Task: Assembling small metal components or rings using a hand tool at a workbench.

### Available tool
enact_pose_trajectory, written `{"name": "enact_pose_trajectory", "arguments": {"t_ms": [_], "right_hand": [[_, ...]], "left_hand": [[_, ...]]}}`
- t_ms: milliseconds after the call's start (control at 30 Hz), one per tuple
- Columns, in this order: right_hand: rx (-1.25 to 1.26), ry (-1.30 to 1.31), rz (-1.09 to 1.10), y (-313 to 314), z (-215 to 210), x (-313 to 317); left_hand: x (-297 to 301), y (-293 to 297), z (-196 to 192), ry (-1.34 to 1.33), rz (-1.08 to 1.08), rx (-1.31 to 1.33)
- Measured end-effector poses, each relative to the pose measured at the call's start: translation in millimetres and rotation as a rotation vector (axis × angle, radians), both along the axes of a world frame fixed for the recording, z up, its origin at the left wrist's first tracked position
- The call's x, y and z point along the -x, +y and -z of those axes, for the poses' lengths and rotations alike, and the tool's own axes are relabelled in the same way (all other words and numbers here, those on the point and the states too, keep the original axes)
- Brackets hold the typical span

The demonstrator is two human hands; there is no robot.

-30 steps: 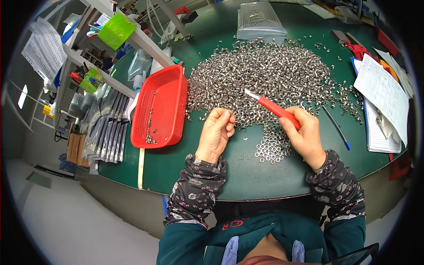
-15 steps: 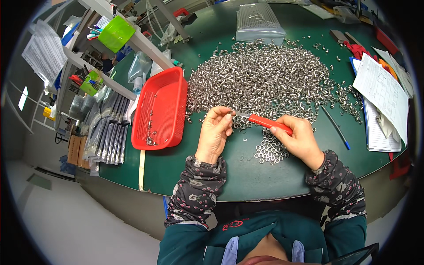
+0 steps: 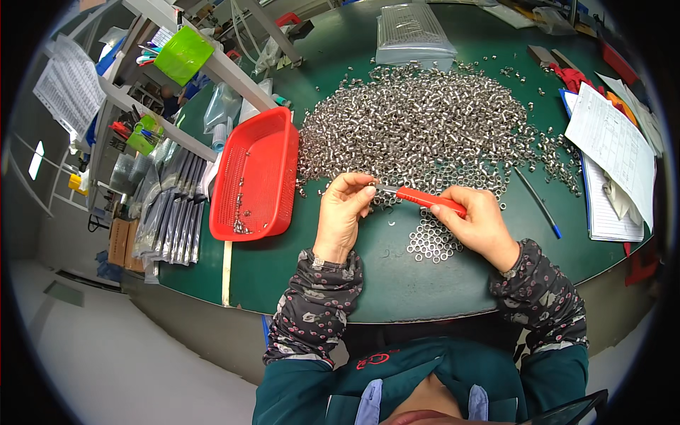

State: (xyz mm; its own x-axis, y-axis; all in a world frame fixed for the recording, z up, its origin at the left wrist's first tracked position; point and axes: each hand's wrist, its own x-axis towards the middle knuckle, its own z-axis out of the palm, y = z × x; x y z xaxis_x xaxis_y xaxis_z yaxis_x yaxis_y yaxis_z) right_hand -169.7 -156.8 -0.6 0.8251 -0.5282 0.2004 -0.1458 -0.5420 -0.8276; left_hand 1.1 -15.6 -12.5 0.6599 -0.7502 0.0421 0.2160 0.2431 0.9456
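Between the thumb and fingers of my left hand (image 3: 341,218) a small metal ring is pinched, mostly covered by the fingertips. My right hand (image 3: 483,225) is wrapped round the red handle of a utility knife (image 3: 419,197). Its blade points left and meets the left fingertips. Beyond both hands spreads a big heap of small silvery metal rings (image 3: 418,127). A flat cluster of loose rings (image 3: 432,243) lies just left of my right wrist, with a few thin metal shavings near it.
A red perforated basket (image 3: 289,163) holding a few metal bits stands left of the heap. On the right lie a blue-tipped pen (image 3: 540,205) and a clipboard with papers (image 3: 615,156). Stacked clear bags (image 3: 416,32) are at the back; packaged dark parts (image 3: 173,219) sit far left.
The blade has tilted slightly and shifted a little at the left fingertips. My left fingers have turned slightly around the ring. The heap and basket stay as they were.
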Motion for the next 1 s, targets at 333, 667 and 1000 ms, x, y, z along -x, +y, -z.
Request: {"name": "enact_pose_trajectory", "arguments": {"t_ms": [333,667,1000], "right_hand": [[0.081,-0.18,0.081,-0.5,0.8,-0.4],[0.016,-0.008,0.002,-0.7,-1.0,0.4],[0.119,-0.292,0.107,-1.5,-2.2,-0.8]], "left_hand": [[-2.0,1.0,2.9,0.036,-0.061,-0.005],[-1.5,0.3,2.5,0.003,-0.028,-0.01],[-5.3,1.9,3.5,0.237,0.027,0.061]]}}
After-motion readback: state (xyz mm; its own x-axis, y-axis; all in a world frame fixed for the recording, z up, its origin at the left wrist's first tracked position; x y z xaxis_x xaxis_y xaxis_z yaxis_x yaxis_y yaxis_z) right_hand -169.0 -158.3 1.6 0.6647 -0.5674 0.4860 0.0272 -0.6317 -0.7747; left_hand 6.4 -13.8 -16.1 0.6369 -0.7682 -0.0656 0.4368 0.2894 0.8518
